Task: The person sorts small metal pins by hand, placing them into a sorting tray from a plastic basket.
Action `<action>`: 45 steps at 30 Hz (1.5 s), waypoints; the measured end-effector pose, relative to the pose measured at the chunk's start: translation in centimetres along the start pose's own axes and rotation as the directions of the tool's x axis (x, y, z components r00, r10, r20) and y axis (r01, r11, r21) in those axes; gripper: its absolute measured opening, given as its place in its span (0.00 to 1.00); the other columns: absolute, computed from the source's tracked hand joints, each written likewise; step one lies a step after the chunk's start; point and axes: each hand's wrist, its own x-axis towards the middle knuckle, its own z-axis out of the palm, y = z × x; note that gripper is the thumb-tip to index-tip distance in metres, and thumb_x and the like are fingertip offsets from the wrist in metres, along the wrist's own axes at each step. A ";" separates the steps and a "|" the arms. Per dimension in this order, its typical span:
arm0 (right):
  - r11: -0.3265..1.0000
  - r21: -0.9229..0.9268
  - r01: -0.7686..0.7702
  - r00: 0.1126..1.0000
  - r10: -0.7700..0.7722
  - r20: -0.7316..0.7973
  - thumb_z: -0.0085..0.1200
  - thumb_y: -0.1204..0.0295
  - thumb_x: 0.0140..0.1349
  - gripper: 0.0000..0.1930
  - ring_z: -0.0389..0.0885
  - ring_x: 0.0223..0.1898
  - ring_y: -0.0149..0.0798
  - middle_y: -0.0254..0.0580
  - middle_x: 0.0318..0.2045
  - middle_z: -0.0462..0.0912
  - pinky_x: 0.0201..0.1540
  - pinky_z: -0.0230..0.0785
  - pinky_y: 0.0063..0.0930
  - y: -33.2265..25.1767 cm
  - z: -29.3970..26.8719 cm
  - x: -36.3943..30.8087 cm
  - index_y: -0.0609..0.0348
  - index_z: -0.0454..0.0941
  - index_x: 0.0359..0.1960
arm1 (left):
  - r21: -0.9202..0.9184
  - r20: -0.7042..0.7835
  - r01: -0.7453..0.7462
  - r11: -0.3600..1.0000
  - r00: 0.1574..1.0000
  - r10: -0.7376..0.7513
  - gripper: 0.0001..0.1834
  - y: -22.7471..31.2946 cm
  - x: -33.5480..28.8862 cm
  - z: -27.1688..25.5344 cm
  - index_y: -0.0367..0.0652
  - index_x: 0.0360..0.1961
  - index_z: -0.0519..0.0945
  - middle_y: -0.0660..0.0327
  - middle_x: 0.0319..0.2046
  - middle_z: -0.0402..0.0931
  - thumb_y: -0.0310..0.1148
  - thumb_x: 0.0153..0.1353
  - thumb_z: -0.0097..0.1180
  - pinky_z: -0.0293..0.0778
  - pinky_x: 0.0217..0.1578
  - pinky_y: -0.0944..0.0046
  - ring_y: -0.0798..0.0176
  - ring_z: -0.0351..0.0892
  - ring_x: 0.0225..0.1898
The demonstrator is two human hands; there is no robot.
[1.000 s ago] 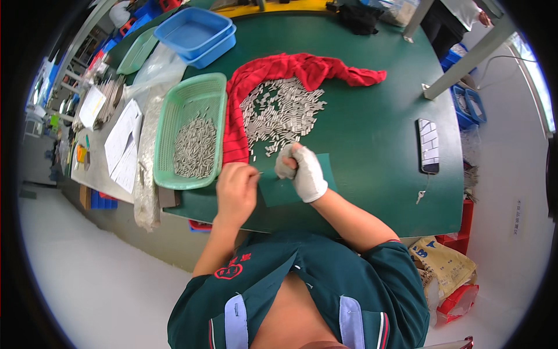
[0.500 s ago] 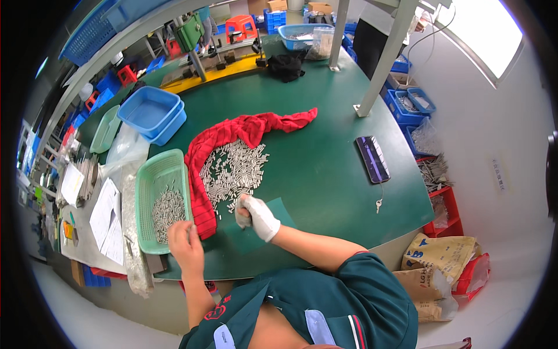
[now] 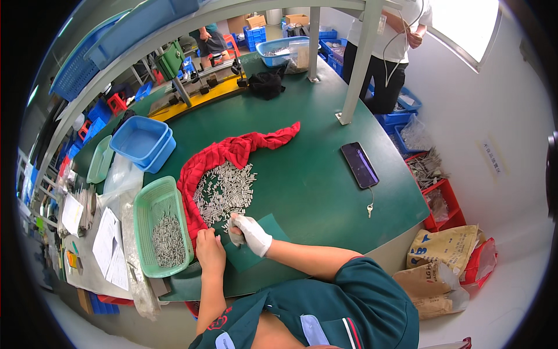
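Since half a second back the view has tipped up: more of the far room shows, and both hands sit lower in frame. The gloved right hand (image 3: 251,232) is at the near edge of the heap of small metal pins (image 3: 224,191), its grip curled round what looks like a grey rag or a clutch of pins; I cannot tell which. The bare left hand (image 3: 209,251) rests at its 8 o'clock, fingers bent down on the counter (image 3: 314,192), whether pinching anything I cannot tell.

To do this well, I'd judge: draw few pins at a time, keep them on the red cloth (image 3: 232,152) so none roll, and carry them short to the green basket (image 3: 152,203) at 9 o'clock, already part filled.

Green mat surface. Blue tubs (image 3: 142,141) at 11 o'clock, dark phone (image 3: 359,164) and a key (image 3: 369,209) at 3 o'clock, papers (image 3: 110,247) far left. Another person (image 3: 395,52) stands at 1 o'clock by the crates.
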 end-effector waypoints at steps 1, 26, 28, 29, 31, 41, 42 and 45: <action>1.000 0.024 -0.020 1.000 0.021 -0.010 0.41 0.52 0.68 0.24 0.52 0.13 0.28 0.28 0.11 0.56 0.19 0.48 0.25 0.0 0.0 0.1 0.52 0.60 0.17 | 0.022 0.018 0.014 1.000 1.000 -0.015 0.10 -0.2 0.2 0.2 0.37 0.37 0.74 0.50 0.35 0.71 0.21 0.52 0.57 0.70 0.40 0.52 0.44 0.73 0.40; 1.000 -0.016 0.008 0.998 -0.007 0.056 0.38 0.50 0.69 0.25 0.54 0.15 0.28 0.29 0.12 0.55 0.22 0.51 0.25 -0.2 -0.2 0.1 0.51 0.59 0.18 | -0.023 0.040 -0.080 0.996 0.996 0.081 0.10 -1.4 0.1 0.4 0.37 0.33 0.74 0.52 0.31 0.72 0.18 0.48 0.57 0.69 0.38 0.52 0.47 0.73 0.36; 1.000 -0.006 0.003 0.998 -0.003 0.060 0.38 0.50 0.69 0.24 0.54 0.15 0.28 0.29 0.12 0.55 0.22 0.51 0.25 -0.2 -0.3 0.1 0.51 0.59 0.18 | -0.024 0.036 -0.080 0.997 0.996 0.081 0.10 -1.4 0.1 0.5 0.37 0.33 0.74 0.52 0.31 0.72 0.18 0.48 0.57 0.69 0.38 0.52 0.46 0.73 0.36; 1.000 0.005 -0.003 0.998 0.003 0.062 0.38 0.50 0.69 0.24 0.54 0.14 0.29 0.29 0.12 0.55 0.22 0.51 0.25 -0.2 -0.3 0.2 0.51 0.59 0.18 | -0.025 0.034 -0.078 0.997 0.996 0.079 0.10 -1.4 0.1 0.5 0.37 0.33 0.74 0.52 0.31 0.72 0.18 0.48 0.57 0.69 0.38 0.52 0.46 0.73 0.37; 1.000 0.003 -0.001 0.998 0.001 0.062 0.38 0.51 0.69 0.24 0.54 0.14 0.29 0.29 0.12 0.55 0.22 0.52 0.25 -0.1 -0.5 0.3 0.51 0.59 0.18 | -0.027 0.032 -0.083 0.996 0.996 0.083 0.10 -1.4 0.2 0.6 0.37 0.33 0.74 0.52 0.31 0.72 0.18 0.48 0.57 0.69 0.38 0.52 0.46 0.73 0.37; 1.000 0.005 0.015 0.998 -0.016 0.069 0.39 0.52 0.70 0.24 0.57 0.15 0.30 0.31 0.12 0.57 0.22 0.54 0.25 0.0 -0.5 0.3 0.51 0.59 0.17 | -0.035 0.022 -0.086 0.996 0.996 0.087 0.10 -1.4 0.0 0.5 0.39 0.33 0.74 0.52 0.31 0.70 0.20 0.48 0.57 0.68 0.39 0.51 0.46 0.72 0.37; 1.000 -0.002 0.004 0.999 -0.004 0.052 0.38 0.52 0.70 0.24 0.56 0.15 0.30 0.30 0.12 0.57 0.22 0.54 0.25 0.2 -0.4 0.3 0.51 0.59 0.18 | -0.042 0.014 -0.088 0.995 0.996 0.088 0.10 -1.6 -0.1 0.5 0.39 0.33 0.74 0.52 0.31 0.70 0.19 0.48 0.57 0.68 0.39 0.51 0.46 0.72 0.37; 1.000 0.003 0.005 0.998 -0.005 0.056 0.37 0.52 0.70 0.24 0.56 0.15 0.30 0.30 0.12 0.57 0.22 0.54 0.25 -0.1 -0.5 0.3 0.51 0.59 0.18 | -0.053 0.017 -0.075 0.996 0.997 0.076 0.10 -1.6 -0.1 0.7 0.38 0.33 0.74 0.52 0.31 0.70 0.19 0.47 0.57 0.68 0.39 0.51 0.46 0.72 0.37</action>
